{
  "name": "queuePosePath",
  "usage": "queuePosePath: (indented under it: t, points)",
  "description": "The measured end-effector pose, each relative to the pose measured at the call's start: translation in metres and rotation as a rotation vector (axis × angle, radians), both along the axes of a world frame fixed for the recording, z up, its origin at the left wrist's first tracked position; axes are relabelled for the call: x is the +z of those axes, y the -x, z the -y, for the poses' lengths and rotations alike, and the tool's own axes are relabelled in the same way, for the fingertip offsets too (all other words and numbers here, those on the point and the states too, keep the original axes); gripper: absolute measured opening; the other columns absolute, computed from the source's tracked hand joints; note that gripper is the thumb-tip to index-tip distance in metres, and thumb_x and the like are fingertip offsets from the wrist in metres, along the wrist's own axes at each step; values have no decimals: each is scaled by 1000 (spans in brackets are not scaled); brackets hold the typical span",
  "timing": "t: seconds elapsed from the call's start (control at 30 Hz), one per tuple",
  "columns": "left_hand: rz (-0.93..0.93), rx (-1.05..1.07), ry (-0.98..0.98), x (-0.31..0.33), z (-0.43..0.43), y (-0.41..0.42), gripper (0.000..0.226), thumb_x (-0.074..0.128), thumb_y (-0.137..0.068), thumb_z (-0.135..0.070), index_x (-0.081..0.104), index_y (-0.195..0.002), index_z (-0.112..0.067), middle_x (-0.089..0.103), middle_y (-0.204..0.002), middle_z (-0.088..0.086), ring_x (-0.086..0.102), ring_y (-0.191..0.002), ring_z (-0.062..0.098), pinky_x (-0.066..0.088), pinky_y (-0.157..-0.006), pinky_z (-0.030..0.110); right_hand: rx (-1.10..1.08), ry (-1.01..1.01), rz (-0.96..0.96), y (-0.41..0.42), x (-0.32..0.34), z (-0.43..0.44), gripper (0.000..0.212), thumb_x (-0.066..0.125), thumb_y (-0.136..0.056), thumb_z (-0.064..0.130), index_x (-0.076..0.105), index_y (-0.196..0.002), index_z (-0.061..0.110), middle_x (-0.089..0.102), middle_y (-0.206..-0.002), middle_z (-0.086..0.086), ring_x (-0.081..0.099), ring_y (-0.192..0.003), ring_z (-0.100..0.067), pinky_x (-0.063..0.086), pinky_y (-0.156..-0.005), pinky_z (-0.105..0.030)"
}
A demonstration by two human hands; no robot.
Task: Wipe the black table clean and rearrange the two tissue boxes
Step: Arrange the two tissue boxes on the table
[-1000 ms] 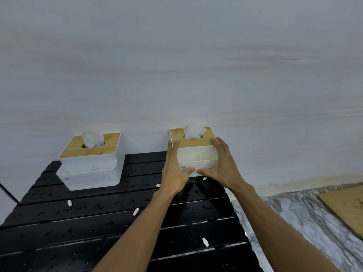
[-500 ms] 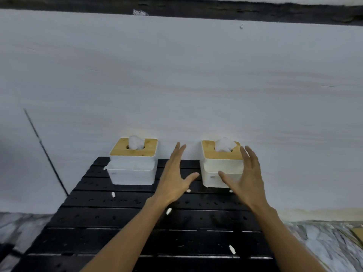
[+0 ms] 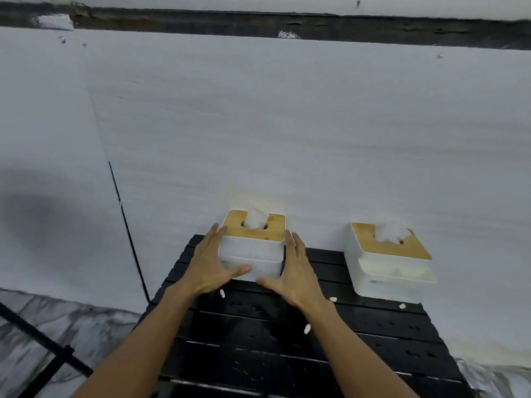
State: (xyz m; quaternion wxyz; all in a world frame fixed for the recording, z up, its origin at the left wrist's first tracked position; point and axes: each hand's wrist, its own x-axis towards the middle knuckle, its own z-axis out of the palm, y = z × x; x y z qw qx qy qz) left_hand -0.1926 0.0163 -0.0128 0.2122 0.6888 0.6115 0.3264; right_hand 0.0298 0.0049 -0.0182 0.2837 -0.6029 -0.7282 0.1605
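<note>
Two white tissue boxes with bamboo lids stand at the back of the black slatted table (image 3: pixel 373 340), against the wall. My two hands clasp the left tissue box (image 3: pixel 253 254). My left hand (image 3: pixel 212 262) lies flat on its left side with the thumb across the front. On the box's right side rests my right hand (image 3: pixel 296 277), thumb at the lower front edge. The right tissue box (image 3: pixel 388 262) stands apart near the table's right edge, turned slightly. Small white crumbs (image 3: pixel 307 328) lie scattered on the slats.
A pale wall (image 3: pixel 287 139) rises directly behind the table. Marble-patterned floor (image 3: pixel 86 320) shows at the lower left, crossed by a black metal stand leg (image 3: pixel 57 366). More crumbs (image 3: pixel 401 305) sit in front of the right box.
My hands let go of the right tissue box, opened, and moved left onto the left box. The view swung left and upward.
</note>
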Motion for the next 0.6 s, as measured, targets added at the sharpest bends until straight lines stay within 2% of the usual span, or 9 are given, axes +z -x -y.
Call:
queuePosePath:
  t: [0.07, 0.23, 0.33, 0.47, 0.6]
  points:
    - [52, -37, 37, -7, -7, 4, 128, 80, -52, -73, 13, -154, -32, 4, -163, -10, 9, -148, 13, 21, -119, 46, 4, 25, -8, 8, -2, -9, 129, 82, -64, 58, 0, -158, 26, 7, -165, 1, 40, -140, -28, 49, -102, -51]
    - [159, -67, 27, -20, -21, 4, 124, 91, -49, -57, 22, -150, -35, 34, -150, -7, 39, -133, 13, 41, -108, 39, 18, 15, -39, 17, -7, -19, 128, 86, -67, 50, 1, -159, 22, 22, -160, 0, 40, -137, -22, 45, -100, -41]
    - [177, -51, -4, -24, -25, 3, 119, 94, -53, -46, 25, -149, -35, 37, -148, -6, 42, -130, 16, 45, -104, 37, -3, -1, -59, 21, -9, -20, 125, 87, -68, 43, 3, -158, 23, 29, -155, 1, 41, -135, -20, 44, -98, -38]
    - [194, -7, -38, -29, -26, 0, 115, 94, -56, -35, 27, -149, -36, 38, -148, -5, 42, -131, 17, 43, -106, 44, -29, -36, -109, 25, -12, -21, 119, 88, -64, 40, 11, -154, 29, 40, -145, 4, 51, -125, -19, 53, -93, -45]
    - [221, 6, -62, -27, -24, -7, 112, 94, -59, -30, 27, -150, -35, 37, -149, -7, 39, -134, 15, 42, -108, 45, -24, -54, -137, 23, -11, -19, 120, 88, -65, 37, 8, -155, 28, 40, -146, 3, 50, -125, -19, 52, -95, -44]
